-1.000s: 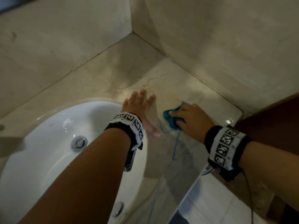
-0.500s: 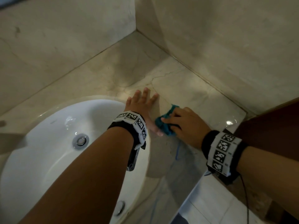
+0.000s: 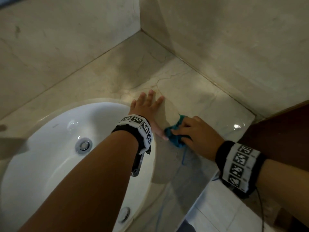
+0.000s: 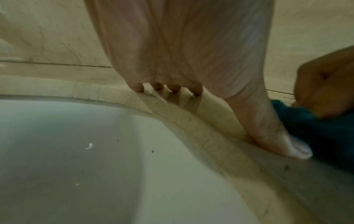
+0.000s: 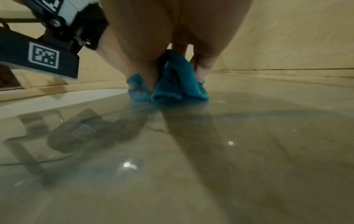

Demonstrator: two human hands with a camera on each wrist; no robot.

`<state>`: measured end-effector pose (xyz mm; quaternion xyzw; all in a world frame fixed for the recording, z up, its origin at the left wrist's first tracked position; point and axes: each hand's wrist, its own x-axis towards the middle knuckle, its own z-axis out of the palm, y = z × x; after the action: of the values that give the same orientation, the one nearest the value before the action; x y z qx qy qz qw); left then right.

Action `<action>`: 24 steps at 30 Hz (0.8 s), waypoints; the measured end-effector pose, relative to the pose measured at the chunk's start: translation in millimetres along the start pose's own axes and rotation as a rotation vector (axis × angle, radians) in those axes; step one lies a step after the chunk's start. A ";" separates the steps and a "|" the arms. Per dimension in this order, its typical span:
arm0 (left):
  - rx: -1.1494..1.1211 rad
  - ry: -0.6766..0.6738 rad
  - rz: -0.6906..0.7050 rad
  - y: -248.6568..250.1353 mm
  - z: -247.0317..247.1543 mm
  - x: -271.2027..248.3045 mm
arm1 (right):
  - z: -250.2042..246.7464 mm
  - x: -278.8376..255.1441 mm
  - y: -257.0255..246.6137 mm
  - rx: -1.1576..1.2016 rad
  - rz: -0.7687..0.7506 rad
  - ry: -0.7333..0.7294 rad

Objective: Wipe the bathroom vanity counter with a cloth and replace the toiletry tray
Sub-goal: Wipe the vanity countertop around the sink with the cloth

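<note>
Cloth: a bunched teal cloth [image 3: 173, 133] lies on the bench just right of the sink, under my right hand; from the right wrist view [image 5: 172, 84] it sits crumpled in folds, its lower edge touching the glossy stone.

Right hand: my right hand [image 3: 199, 133] grips the cloth from above, knuckles up. Its fingers [image 5: 203, 68] are curled down and pinching the cloth — the thumb side presses into a fold on the left.

Left hand: my left hand [image 3: 148, 106] rests flat on the bench between the sink rim and the cloth. Its fingers [image 4: 197, 89] are straight and slightly spread, the tips touching the stone; the thumb [image 4: 277, 136] reaches out sideways and its tip lies against the cloth [image 4: 316, 133].

Bench: a beige marble top [image 3: 192, 87] with thin cracks — it runs into a corner formed by two marble walls [image 3: 234, 39]. The polished surface [image 5: 210, 151] mirrors my wrist rig and small light spots.

Sink: a white oval basin [image 3: 55, 148] set into the bench at the left, with a chrome drain [image 3: 83, 145] at its bottom and a second chrome fitting [image 3: 124, 214] on its near wall.

Wristbands: both wrists carry black bands with black-and-white marker squares, left [image 3: 138, 124] and right [image 3: 239, 164].

Toiletry tray: I cannot see it in any view.
</note>
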<state>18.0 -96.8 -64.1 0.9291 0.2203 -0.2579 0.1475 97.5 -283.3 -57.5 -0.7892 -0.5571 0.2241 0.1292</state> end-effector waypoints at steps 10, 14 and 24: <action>-0.047 -0.015 0.001 1.1 -3.3 -4.0 | -23.6 65.1 42.2 -0.007 0.358 0.243; -0.037 -0.012 -0.003 2.3 -3.6 -3.7 | -11.6 27.3 17.0 0.034 0.287 0.211; -0.043 -0.027 -0.002 2.3 -2.8 -3.3 | -38.2 64.6 70.8 0.003 0.511 0.297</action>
<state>17.7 -98.8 -59.6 0.9220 0.2246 -0.2657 0.1700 192.7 -245.5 -70.1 -0.9279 -0.3150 0.1323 0.1496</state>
